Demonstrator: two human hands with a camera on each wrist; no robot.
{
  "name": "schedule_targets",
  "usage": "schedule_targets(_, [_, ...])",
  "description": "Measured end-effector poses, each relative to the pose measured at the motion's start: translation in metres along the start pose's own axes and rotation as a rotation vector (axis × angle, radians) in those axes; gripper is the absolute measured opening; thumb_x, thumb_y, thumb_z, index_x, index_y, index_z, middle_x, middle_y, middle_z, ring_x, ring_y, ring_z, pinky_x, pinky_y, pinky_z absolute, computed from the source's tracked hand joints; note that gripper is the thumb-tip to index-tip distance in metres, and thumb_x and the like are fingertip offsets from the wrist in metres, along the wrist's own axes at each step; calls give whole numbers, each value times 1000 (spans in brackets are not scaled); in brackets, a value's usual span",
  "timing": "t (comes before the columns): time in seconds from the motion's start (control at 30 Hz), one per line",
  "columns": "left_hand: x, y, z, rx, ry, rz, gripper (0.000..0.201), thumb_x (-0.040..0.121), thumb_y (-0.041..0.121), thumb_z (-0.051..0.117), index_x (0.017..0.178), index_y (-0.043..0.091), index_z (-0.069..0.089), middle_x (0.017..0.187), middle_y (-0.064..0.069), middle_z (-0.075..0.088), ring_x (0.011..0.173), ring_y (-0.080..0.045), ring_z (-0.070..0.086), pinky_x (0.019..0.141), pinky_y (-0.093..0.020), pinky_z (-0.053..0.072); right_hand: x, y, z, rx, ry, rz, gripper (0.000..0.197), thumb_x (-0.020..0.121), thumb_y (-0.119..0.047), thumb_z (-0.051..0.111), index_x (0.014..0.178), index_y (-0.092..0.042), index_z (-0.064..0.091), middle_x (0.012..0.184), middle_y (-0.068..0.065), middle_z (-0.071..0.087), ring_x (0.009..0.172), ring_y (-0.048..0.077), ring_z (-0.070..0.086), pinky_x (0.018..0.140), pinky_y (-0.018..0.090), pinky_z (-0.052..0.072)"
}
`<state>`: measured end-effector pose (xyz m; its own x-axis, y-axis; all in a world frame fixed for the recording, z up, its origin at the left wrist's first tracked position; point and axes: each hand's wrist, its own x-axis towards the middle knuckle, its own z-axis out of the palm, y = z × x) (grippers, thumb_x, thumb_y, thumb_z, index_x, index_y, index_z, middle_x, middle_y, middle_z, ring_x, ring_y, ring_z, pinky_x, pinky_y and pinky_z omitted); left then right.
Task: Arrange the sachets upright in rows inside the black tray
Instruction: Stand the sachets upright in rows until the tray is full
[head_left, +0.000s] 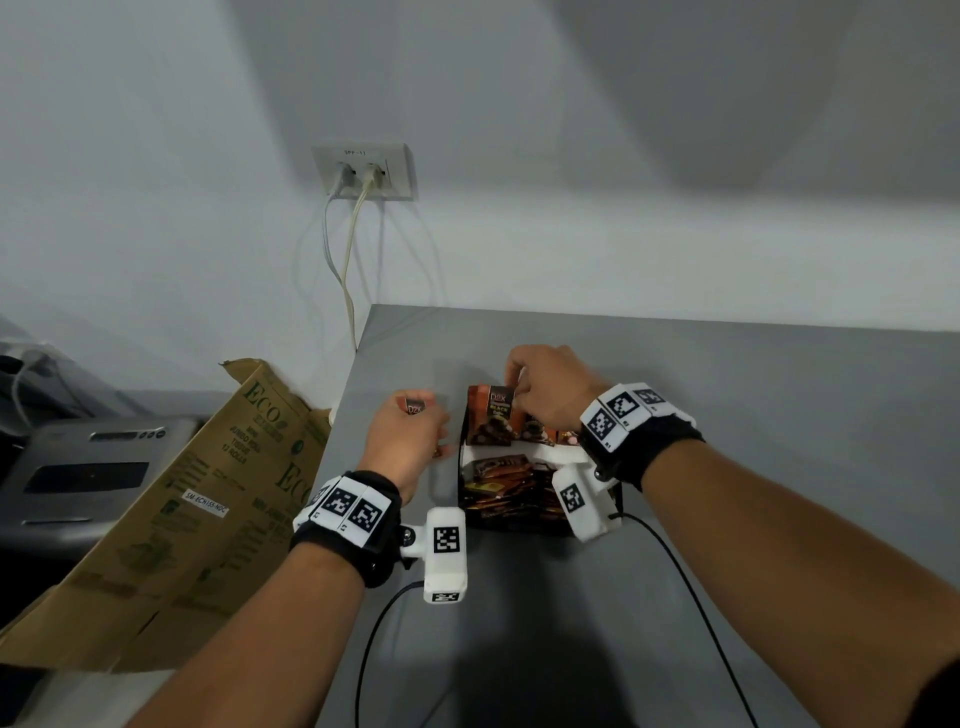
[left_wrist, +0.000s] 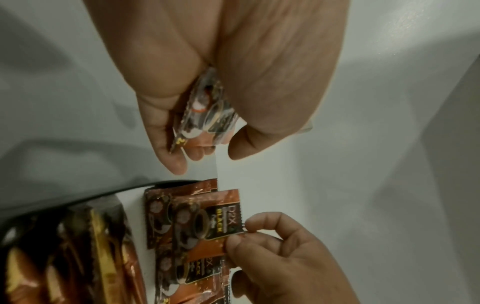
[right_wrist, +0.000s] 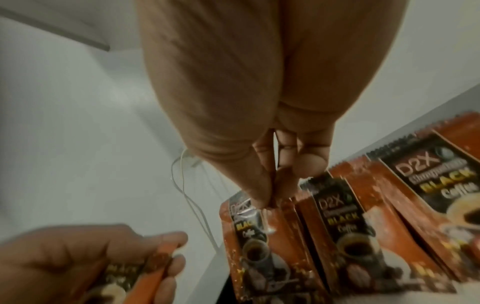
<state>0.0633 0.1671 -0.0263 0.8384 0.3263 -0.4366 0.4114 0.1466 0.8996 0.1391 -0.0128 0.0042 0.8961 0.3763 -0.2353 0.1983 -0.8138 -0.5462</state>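
Observation:
A black tray (head_left: 460, 486) sits on the grey table (head_left: 753, 415). Several orange-brown coffee sachets (head_left: 535, 431) stand upright in its far row, behind a white strip (head_left: 519, 453). More sachets (head_left: 504, 488) lie loose in the near part. My right hand (head_left: 515, 385) pinches the top edge of the leftmost upright sachet (head_left: 491, 413), seen close up as that sachet (right_wrist: 249, 236) under the fingertips (right_wrist: 262, 197). Just left of the tray, my left hand (head_left: 422, 415) grips a spare sachet (head_left: 415, 406), also the held sachet (left_wrist: 207, 115).
A brown cardboard box (head_left: 208, 493) leans beside the table's left edge, with a grey machine (head_left: 88, 467) beyond it. A wall socket (head_left: 363, 171) with hanging cables is behind. Black wrist-camera cables (head_left: 374, 649) trail over the near table.

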Motion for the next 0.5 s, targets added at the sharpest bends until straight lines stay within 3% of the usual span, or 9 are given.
schedule_targets(0.2, [-3, -4, -3, 27, -41, -23, 20, 95, 2, 57, 110, 14, 60, 91, -8, 58, 81, -21, 59, 84, -46, 58, 7, -1, 26, -134, -40, -19, 17, 87, -3, 64, 90, -20, 64, 97, 1, 65, 85, 20, 62, 74, 31, 54])
schedule_targets(0.3, [-2, -6, -6, 28, -46, -34, 22, 95, 2, 57, 114, 12, 59, 91, -9, 59, 81, -21, 59, 88, -50, 58, 11, -1, 31, -147, -49, -12, 20, 87, 0, 63, 87, -20, 61, 99, 2, 64, 85, 20, 62, 73, 30, 53])
schedule_targets(0.5, [-5, -4, -4, 61, -57, -43, 31, 89, -7, 49, 106, 14, 62, 92, -12, 60, 82, -25, 61, 82, -49, 61, 14, 0, 29, -191, -19, -23, 14, 88, -3, 65, 90, -16, 61, 103, 3, 57, 92, 21, 57, 75, 27, 43])
